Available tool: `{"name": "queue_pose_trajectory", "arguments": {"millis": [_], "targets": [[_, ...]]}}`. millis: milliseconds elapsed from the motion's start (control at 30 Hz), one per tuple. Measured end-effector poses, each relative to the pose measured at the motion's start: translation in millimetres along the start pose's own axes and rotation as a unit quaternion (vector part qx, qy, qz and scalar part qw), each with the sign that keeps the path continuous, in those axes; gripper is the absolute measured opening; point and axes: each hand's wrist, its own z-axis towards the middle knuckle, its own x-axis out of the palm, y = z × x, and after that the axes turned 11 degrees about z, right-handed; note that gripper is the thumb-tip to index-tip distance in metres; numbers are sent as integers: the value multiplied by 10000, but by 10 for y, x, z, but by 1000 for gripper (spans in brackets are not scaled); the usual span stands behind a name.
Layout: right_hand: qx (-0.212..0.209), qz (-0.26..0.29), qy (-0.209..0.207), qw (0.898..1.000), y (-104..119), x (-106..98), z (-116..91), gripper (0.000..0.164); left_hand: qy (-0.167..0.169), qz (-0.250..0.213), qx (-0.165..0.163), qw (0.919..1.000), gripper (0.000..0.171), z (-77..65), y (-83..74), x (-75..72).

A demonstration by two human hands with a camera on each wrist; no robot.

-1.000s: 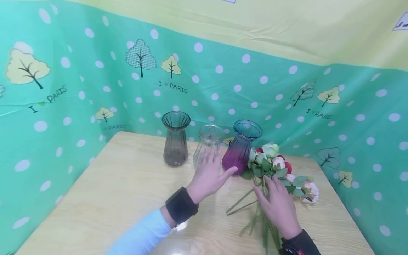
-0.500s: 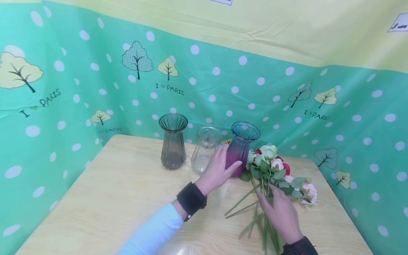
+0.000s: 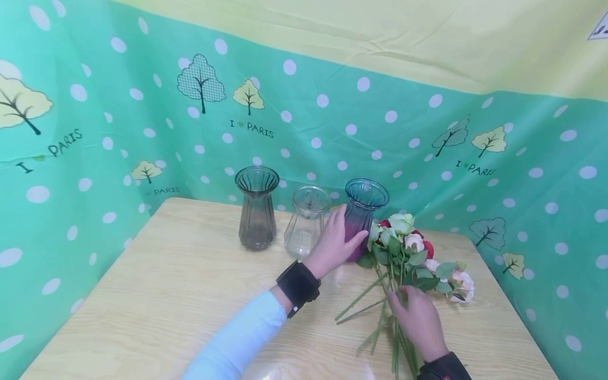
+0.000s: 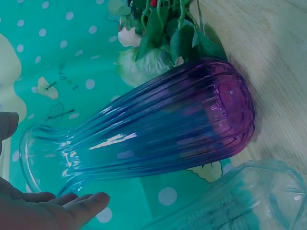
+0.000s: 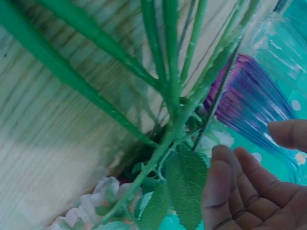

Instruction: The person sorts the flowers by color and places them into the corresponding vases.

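Note:
A ribbed glass vase (image 3: 364, 206), blue at the top and purple at the base, stands upright at the back of the table. My left hand (image 3: 333, 245) is beside it, thumb in front and fingers at its left side. In the left wrist view a gap shows between the thumb and the vase (image 4: 153, 124), and the fingers lie near its neck. Over the green stems (image 3: 401, 338) of a bunch of artificial roses (image 3: 404, 237) is my right hand (image 3: 420, 322). Its fingers bend loosely in the right wrist view, with no stem between them.
Left of the coloured vase stand a clear glass vase (image 3: 304, 232) and a taller grey glass vase (image 3: 257, 216). A green polka-dot cloth (image 3: 304, 121) hangs right behind the wooden table (image 3: 166, 295). Flower heads lie close by the coloured vase's base.
My left hand has moved right, from in front of the clear vase to the coloured one. The right hand has shifted slightly down over the stems, its fingers drawn in more.

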Motion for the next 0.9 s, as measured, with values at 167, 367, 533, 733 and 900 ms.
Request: {"name": "queue_pose_trajectory", "arguments": {"millis": [167, 367, 533, 733, 900], "targets": [[224, 64, 97, 9997, -57, 8, 60, 39, 31, -67, -153, 9999, 82, 68, -12, 32], [510, -82, 300, 9982, -134, -2, 137, 40, 152, -156, -336, 9992, 83, 124, -23, 54], [684, -296, 391, 9965, -182, -14, 208, 39, 167, -205, -390, 9989, 83, 170, -19, 78], [955, -304, 325, 9944, -221, -5, 276, 40, 139, -248, -461, 9985, 83, 226, -23, 123], [1022, -261, 295, 9940, -247, 17, 304, 43, 51, -240, -552, 9982, 84, 251, -13, 188]]}}
